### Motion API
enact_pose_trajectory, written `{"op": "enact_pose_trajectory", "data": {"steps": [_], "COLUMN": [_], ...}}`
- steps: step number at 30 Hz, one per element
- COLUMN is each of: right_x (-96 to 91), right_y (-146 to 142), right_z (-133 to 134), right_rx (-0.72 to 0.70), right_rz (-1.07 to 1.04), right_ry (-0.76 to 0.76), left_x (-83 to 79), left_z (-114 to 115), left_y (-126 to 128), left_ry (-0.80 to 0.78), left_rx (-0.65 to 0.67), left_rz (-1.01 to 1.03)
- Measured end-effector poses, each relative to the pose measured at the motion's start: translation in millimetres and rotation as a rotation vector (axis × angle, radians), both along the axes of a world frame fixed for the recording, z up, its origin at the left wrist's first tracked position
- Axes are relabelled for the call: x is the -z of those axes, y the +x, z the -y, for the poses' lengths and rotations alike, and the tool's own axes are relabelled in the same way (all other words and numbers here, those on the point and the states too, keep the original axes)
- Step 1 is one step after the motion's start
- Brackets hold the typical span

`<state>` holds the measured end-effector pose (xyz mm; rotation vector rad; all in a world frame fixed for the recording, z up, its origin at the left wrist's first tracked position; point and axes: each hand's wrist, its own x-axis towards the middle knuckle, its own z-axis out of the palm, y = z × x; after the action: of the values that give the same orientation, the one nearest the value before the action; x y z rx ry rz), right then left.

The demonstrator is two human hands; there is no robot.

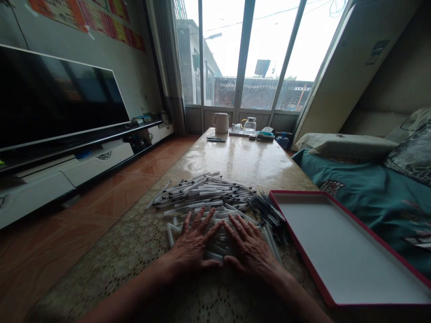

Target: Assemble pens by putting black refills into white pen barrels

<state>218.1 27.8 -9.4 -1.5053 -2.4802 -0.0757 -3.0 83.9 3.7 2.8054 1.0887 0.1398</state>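
Observation:
A heap of clear pen barrels point(205, 193) lies spread on the table point(235, 157) in front of me. A bunch of thin dark pen refills point(266, 208) lies at the heap's right side. My left hand point(195, 242) rests flat on the near end of the heap, fingers stretched and spread. Beside it my right hand point(249, 246) also lies flat on the barrels, fingers spread. The two hands almost touch at the thumbs. Neither hand grips anything.
A shallow red-rimmed box lid point(340, 251) with a white inside lies at the right. A kettle point(221, 122), a glass jar point(250, 124) and a tray stand at the table's far end. A television point(57, 98) is at left, a bed point(370, 188) at right.

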Motion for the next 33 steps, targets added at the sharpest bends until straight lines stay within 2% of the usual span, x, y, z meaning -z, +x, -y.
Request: {"op": "enact_pose_trajectory", "data": {"steps": [11,16,25,31,33], "right_x": [-0.2,0.0,0.3,-4.2,-2.0], "right_y": [4,4,0,-11,-9], "right_z": [-17,-22,7,24,28], "right_rx": [0.049,0.070,-0.001,-0.070,-0.029], "right_rz": [0.058,0.065,0.029,0.047,0.033], "right_ry": [-0.022,-0.020,0.004,0.049,0.109], "left_x": [5.0,2.6,-5.6,1.6,3.1], "left_z": [-20,-25,-4,7,11], "left_y": [11,15,-2,-18,-21], "left_ry": [0.040,0.057,0.029,0.089,0.107], "left_rx": [0.003,-0.006,0.069,0.060,0.071], "left_rz": [0.065,0.073,-0.001,0.015,0.028]}}
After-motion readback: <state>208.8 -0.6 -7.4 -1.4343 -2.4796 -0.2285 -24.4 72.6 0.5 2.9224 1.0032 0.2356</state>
